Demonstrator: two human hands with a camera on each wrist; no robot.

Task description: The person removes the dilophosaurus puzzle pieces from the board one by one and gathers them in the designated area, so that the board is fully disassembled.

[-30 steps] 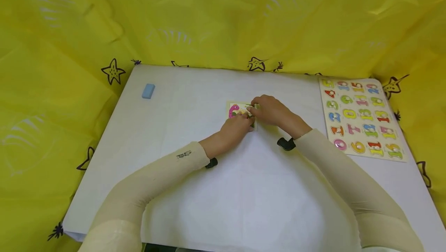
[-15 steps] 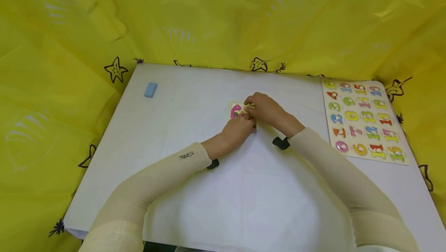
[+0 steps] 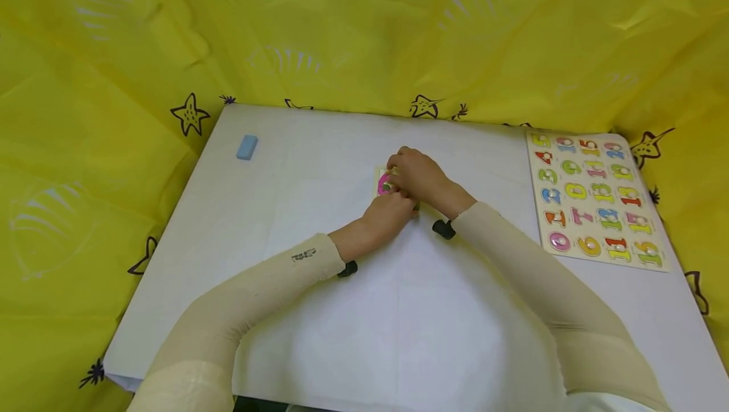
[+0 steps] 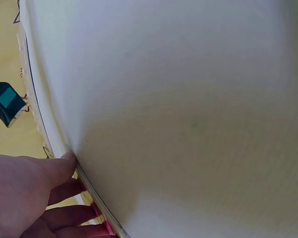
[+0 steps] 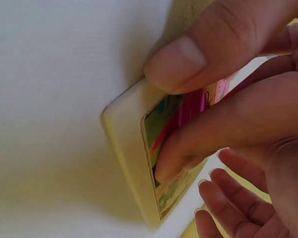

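Observation:
A small pale-framed puzzle board (image 3: 378,174) with a pink figure lies near the middle of the table, largely covered by my hands. My left hand (image 3: 384,214) holds it, thumb at the near edge and fingers reaching over the face. In the left wrist view the board's edge (image 4: 102,201) runs beside that thumb. My right hand (image 3: 420,174) lies above and across the left one. Seen from the right wrist, the right thumb (image 5: 188,144) touches the coloured picture, while the other right fingers (image 5: 238,198) are spread apart beyond the board. The fingertips' exact contact is hidden in the head view.
A large number puzzle board (image 3: 598,200) lies at the table's right side. A blue block (image 3: 247,147) stands near the far left corner. Yellow patterned sheeting (image 3: 353,45) hangs behind the white table (image 3: 319,311) and along its sides.
My right hand has shifted left over the small board and now covers more of its picture. The left hand keeps its hold with hardly any movement.

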